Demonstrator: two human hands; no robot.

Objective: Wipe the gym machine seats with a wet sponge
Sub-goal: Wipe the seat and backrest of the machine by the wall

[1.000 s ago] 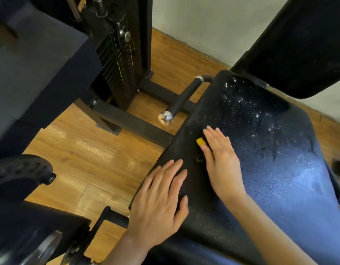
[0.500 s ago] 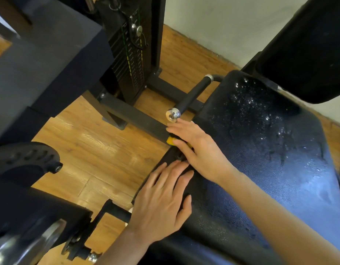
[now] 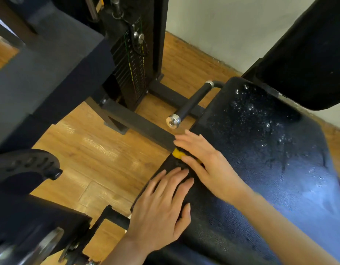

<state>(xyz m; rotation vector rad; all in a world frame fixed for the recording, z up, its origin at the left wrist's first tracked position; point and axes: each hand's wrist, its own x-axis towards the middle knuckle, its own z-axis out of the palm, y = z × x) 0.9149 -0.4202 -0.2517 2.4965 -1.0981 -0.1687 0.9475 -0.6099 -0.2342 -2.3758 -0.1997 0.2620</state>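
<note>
Now | my right hand (image 3: 209, 165) moved the sponge (image 3: 178, 153) from mid-seat to the left edge of the seat (image 3: 270, 169), fingers flat on it | left hand (image 3: 161, 211) spread, bracing | edge pass nearly done, I judge.

The wet seat (image 3: 270, 169) lies open to the right and far side of both hands, until the backrest (image 3: 306, 54) overhangs its far end. Along its left edge, the handle bar (image 3: 190, 104) and a frame beam (image 3: 138, 121) crowd close. Further left, bare wooden floor (image 3: 92, 150) runs to the weight stack (image 3: 134, 60).
</note>
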